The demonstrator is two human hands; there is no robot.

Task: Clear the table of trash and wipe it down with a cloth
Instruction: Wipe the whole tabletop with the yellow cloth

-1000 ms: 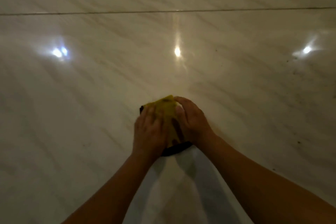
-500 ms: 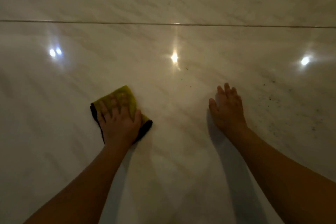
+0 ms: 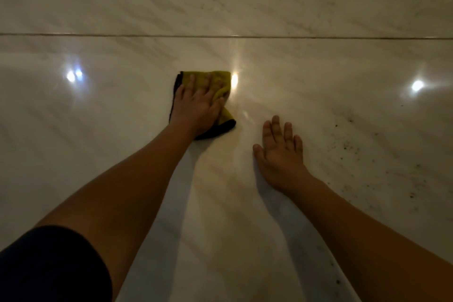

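A folded yellow cloth (image 3: 221, 78) with a dark edge lies on the glossy marble table top (image 3: 98, 130), a little left of centre. My left hand (image 3: 198, 103) presses flat on the cloth with straight, spread fingers and covers most of it. My right hand (image 3: 282, 152) rests flat on the bare marble, palm down, to the right of the cloth and nearer to me, apart from it.
Dark crumbs and specks (image 3: 348, 146) are scattered over the marble to the right of my right hand. A thin seam (image 3: 318, 37) runs across the table top farther away. Lamp reflections shine on the surface.
My left hand has pushed the cloth away from me and to the right, towards the table's centre. My right hand, which left the cloth earlier, stays flat on the marble.
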